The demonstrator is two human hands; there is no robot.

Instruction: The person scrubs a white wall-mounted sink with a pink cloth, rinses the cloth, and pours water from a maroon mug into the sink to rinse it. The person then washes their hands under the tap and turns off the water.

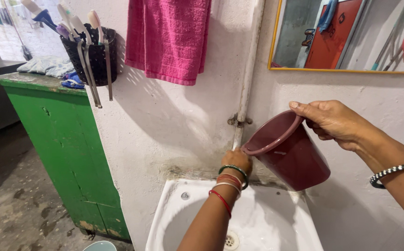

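The dark maroon plastic mug with a rounded rim hangs tilted in the air above the white ceramic wash basin, its mouth turned toward ten o'clock and its base pointing down toward four o'clock, close to the whitewashed wall. The right hand has its grip clenched on the mug's rim and upper side at two o'clock, thumb laid over the lip; the handle, if there is one, is hidden behind the fingers. The left hand, wearing green, red and white bangles, reaches up at the mug's nine o'clock to the foot of the white vertical pipe; it looks closed around something there, probably a tap, but what it grasps cannot be made out. The mug is held by one edge only, so a wet or loose grip could let it swing or drop into the basin, and with the mouth so tilted any water entering fast would likely spill or splash onto the wall and the floor. Further out, at eleven o'clock, hang a pink towel and a black holder of toothbrushes above a green cabinet
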